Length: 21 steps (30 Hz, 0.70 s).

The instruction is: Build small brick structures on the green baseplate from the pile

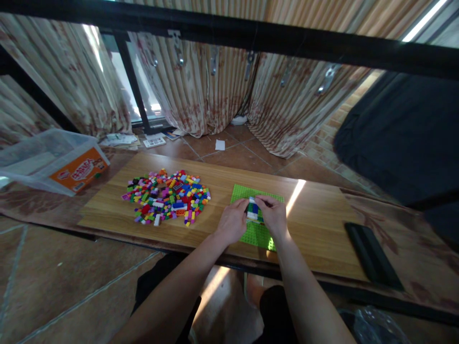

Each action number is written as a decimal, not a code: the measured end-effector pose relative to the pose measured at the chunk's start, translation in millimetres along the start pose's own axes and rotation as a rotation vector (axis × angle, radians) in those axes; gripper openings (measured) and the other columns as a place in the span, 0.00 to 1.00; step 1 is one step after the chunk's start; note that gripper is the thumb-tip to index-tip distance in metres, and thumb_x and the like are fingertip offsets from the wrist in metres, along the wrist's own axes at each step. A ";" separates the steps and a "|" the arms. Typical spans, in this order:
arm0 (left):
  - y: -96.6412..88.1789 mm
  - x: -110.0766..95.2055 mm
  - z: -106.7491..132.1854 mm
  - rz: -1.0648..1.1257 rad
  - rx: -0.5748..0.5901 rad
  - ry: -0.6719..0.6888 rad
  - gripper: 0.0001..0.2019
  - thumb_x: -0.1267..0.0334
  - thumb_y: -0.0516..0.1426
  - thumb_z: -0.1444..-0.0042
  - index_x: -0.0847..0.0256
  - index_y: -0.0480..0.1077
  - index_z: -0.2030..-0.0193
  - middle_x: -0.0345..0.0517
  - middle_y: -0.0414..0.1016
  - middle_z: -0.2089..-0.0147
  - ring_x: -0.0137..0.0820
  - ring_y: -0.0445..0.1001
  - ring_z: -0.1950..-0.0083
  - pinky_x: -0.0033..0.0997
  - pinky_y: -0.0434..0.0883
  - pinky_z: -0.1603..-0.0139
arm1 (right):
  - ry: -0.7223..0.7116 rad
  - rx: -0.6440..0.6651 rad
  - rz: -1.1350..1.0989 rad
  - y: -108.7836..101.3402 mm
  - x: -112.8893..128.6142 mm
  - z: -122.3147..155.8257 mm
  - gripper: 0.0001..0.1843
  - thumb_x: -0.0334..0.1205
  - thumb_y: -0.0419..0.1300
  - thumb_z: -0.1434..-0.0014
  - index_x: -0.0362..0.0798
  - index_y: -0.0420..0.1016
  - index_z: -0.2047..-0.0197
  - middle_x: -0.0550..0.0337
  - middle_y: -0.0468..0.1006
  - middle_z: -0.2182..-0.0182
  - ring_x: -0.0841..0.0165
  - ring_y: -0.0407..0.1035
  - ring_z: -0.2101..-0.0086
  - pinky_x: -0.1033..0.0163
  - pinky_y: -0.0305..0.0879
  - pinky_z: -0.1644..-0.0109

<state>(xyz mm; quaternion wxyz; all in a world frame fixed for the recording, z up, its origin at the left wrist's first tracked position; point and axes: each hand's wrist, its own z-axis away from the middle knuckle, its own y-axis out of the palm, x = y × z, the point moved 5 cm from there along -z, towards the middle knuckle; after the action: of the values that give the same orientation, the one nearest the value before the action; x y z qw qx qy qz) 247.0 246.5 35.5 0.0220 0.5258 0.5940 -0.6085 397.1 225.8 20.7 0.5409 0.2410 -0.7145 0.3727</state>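
A green studded baseplate (pixel 256 236) lies on the wooden board in front of me. On it sits a small build of toy bricks (pixel 252 215), white and blue with a little yellow at its near edge. My left hand (pixel 232 220) is closed at the build's left side, fingertips against the bricks. From the right, my right hand (pixel 273 214) grips the build's far right corner, its thumb and fingers pinched near a white brick at the top. The fingers hide part of the build, so I cannot tell whether a loose brick is between them.
A spread pile of mixed coloured bricks (pixel 168 198) covers the left of the wooden board (pixel 222 174). Beyond it, at far left, stands a clear plastic tub (pixel 60 153) with an orange label. A dark flat object (pixel 373 255) lies at the board's right end.
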 end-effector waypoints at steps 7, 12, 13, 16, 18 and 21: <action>-0.5 0.6 0.2 0.007 0.032 0.013 0.24 0.75 0.47 0.44 0.67 0.62 0.39 0.56 0.68 0.40 0.38 0.67 0.40 0.41 0.64 0.36 | 0.006 0.003 -0.008 1.0 1.7 1.8 0.17 0.53 0.65 0.53 0.48 0.81 0.68 0.58 0.82 0.70 0.65 0.74 0.69 0.60 0.70 0.61; -1.4 0.3 0.2 0.007 0.010 -0.010 0.23 0.75 0.47 0.44 0.65 0.63 0.41 0.55 0.68 0.41 0.39 0.68 0.41 0.42 0.66 0.38 | -0.015 0.016 -0.088 -2.0 9.8 4.8 0.19 0.54 0.65 0.52 0.47 0.81 0.65 0.57 0.82 0.68 0.66 0.74 0.67 0.61 0.69 0.60; -1.6 0.7 -0.1 0.015 0.003 -0.017 0.23 0.75 0.47 0.44 0.65 0.64 0.41 0.55 0.69 0.41 0.38 0.68 0.41 0.42 0.66 0.38 | -0.004 -0.019 -0.128 -5.9 10.7 4.5 0.20 0.55 0.64 0.51 0.46 0.81 0.64 0.57 0.82 0.67 0.66 0.74 0.66 0.62 0.69 0.61; -3.2 3.3 -0.5 0.049 -0.025 -0.041 0.22 0.75 0.47 0.43 0.66 0.64 0.42 0.55 0.69 0.42 0.38 0.68 0.41 0.40 0.66 0.38 | 0.085 -0.230 -0.250 -25.1 7.1 1.6 0.22 0.56 0.63 0.51 0.45 0.80 0.64 0.56 0.81 0.68 0.68 0.73 0.67 0.64 0.67 0.63; -5.0 4.9 -0.3 0.072 -0.041 -0.055 0.22 0.74 0.47 0.43 0.67 0.64 0.42 0.55 0.69 0.41 0.37 0.68 0.40 0.40 0.66 0.37 | 0.135 -0.352 -0.297 -36.6 3.2 -0.7 0.21 0.55 0.64 0.51 0.44 0.80 0.65 0.57 0.80 0.70 0.70 0.72 0.69 0.65 0.65 0.66; -7.7 6.5 0.6 0.098 -0.044 -0.082 0.22 0.74 0.47 0.42 0.68 0.64 0.41 0.57 0.68 0.41 0.38 0.67 0.40 0.40 0.65 0.36 | 0.128 -0.395 -0.331 -42.6 1.9 -4.1 0.19 0.53 0.63 0.51 0.44 0.79 0.69 0.58 0.78 0.72 0.72 0.70 0.72 0.67 0.63 0.69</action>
<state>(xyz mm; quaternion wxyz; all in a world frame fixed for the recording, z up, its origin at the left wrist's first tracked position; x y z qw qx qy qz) 238.7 252.2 36.4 0.0875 0.5284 0.5791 -0.6146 430.8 203.4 34.7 0.6751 0.2204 -0.6885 0.1470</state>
